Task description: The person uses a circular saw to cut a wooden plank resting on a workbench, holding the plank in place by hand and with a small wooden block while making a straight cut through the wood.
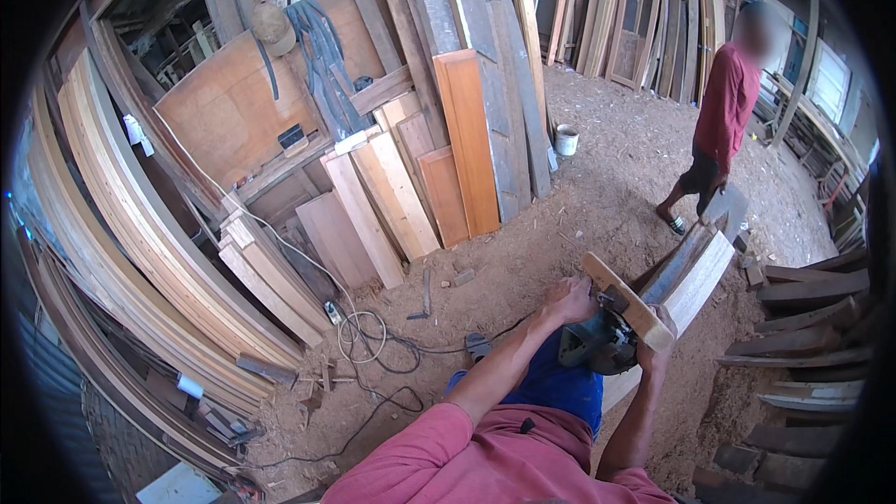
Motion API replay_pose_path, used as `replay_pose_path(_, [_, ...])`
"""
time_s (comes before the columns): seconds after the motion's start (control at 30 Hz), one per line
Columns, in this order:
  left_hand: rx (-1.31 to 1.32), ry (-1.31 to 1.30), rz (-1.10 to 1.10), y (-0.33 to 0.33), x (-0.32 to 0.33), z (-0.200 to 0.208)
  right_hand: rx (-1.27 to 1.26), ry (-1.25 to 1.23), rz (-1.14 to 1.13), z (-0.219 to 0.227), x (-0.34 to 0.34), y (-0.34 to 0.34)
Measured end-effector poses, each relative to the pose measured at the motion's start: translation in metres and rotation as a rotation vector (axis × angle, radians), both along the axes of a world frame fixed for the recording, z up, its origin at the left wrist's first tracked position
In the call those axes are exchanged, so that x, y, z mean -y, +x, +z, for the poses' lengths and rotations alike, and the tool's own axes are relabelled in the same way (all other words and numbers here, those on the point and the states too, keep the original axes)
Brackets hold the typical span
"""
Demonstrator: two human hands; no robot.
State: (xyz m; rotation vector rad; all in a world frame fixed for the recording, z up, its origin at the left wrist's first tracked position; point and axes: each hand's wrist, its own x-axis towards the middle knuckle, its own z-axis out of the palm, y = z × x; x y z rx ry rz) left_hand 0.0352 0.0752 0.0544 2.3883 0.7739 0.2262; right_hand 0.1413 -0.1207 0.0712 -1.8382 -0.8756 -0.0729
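Note:
In front of my waist I hold a dark green corded power tool [597,341], whose exact kind I cannot make out. A flat pale wooden strip [627,301] lies slantwise across its far side. My left hand [571,301] is closed at the tool's left side, near the strip's upper end, with its fingertips partly hidden. Around the strip's lower right end, my right hand [657,341] is closed, close against the tool. Just beyond them a long pale timber beam [695,287] slopes away to the far right.
Another person [728,103] in a red shirt stands at the beam's far end. Boards [378,191] lean along the left wall, and timber pieces [812,317] are stacked at right. A black cord [411,369] trails over the sawdust-covered floor [523,252]. A white bucket [567,139] stands farther back.

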Motion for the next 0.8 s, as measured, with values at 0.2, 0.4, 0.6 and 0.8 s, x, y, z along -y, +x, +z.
replay_pose_path(0.2, [0.011, -0.002, -0.001, -0.0009, 0.0015, 0.0026, 0.086, -0.025, -0.012, -0.0012, 0.0006, 0.001])
replay_pose_path(0.4, [0.009, 0.026, -0.006, -0.0007, 0.0, -0.0023, 0.06, -0.014, -0.015, 0.0036, -0.0011, -0.0028])
replay_pose_path(0.6, [0.024, 0.015, -0.006, -0.0016, 0.0005, 0.001, 0.035, 0.022, 0.012, -0.001, -0.0011, 0.0011])
replay_pose_path(0.8, [0.043, 0.024, -0.007, -0.0016, -0.0023, -0.0042, -0.031, 0.024, 0.032, 0.0009, -0.003, -0.0003])
